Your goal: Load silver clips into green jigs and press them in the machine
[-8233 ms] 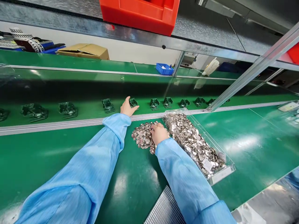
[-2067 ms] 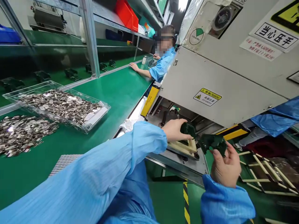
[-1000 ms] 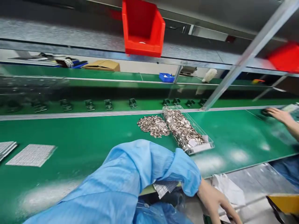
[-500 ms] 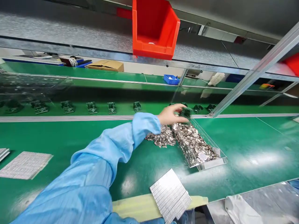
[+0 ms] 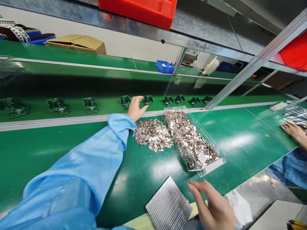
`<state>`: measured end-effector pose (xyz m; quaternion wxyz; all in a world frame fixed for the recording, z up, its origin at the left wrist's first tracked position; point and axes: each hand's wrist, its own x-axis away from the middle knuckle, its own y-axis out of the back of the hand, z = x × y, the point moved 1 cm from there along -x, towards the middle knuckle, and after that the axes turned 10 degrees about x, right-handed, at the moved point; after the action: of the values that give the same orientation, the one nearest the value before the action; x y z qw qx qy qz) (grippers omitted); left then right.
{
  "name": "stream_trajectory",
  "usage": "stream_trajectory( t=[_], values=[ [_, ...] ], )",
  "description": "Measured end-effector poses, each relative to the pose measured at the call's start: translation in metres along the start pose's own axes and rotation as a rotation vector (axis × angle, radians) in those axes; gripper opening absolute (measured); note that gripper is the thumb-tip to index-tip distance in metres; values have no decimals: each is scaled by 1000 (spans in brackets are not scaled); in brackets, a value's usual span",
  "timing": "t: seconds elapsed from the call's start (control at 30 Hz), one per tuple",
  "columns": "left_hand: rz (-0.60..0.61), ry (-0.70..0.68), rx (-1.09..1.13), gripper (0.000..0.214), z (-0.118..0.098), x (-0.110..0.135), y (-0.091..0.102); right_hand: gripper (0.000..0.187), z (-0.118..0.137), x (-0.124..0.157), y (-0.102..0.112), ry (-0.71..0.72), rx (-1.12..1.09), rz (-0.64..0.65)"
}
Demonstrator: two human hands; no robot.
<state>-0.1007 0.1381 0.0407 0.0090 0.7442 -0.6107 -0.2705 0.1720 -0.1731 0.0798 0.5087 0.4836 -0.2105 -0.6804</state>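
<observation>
My left hand [image 5: 136, 109], in a blue sleeve, reaches over the metal edge of the green strip at the back. Its thumb and fingers are apart with nothing between them. A green circuit board [image 5: 148, 100] is just right of the fingertips, and another circuit board [image 5: 125, 102] lies left of them. My right hand [image 5: 214, 206] is at the lower right, thumb and forefinger brought together; anything pinched there is too small to make out. Beside it lies a block of small silvery metal pieces in rows [image 5: 168, 204]. Loose metal pieces [image 5: 154, 134] are heaped below my left hand.
A clear tray [image 5: 212, 166] full of metal pieces stands right of the heap. More boards line the strip. Overhead are a metal shelf and a red bin [image 5: 141, 11]; a slanted metal post [image 5: 244, 68] rises at right. A co-worker's hand [image 5: 295, 132] rests at the far right.
My left hand held a circuit board above the tray; now it is open, farther left, with no board in it. My right hand has come into view. The whole view has shifted.
</observation>
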Motion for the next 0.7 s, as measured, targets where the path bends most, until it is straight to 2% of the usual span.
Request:
stream_trajectory(
  t=[0.07,0.1,0.17,0.23,0.3,0.4,0.53,0.6,0.7],
  values=[
    [-111,-48,-53,49,11,18,31,29,9,-41,-36,74,0,150],
    [-177,-62,-97,52,19,24,47,32,13,-62,-55,98,4,200],
    [-255,-56,-203,71,35,26,71,19,18,-97,-90,131,55,242],
    [-206,35,-284,98,50,17,84,15,19,-119,-118,118,153,289],
    [-100,143,-324,117,62,3,87,14,18,-129,-135,98,214,322],
    [7,214,-341,124,72,-18,82,2,17,-130,-146,91,217,336],
    [72,212,-313,104,79,-33,78,7,14,-125,-144,95,163,331],
    [35,200,-208,91,80,-34,78,9,11,-123,-140,90,120,306],
    [-82,189,-39,78,72,-30,80,11,5,-121,-130,59,44,228]
  ],
)
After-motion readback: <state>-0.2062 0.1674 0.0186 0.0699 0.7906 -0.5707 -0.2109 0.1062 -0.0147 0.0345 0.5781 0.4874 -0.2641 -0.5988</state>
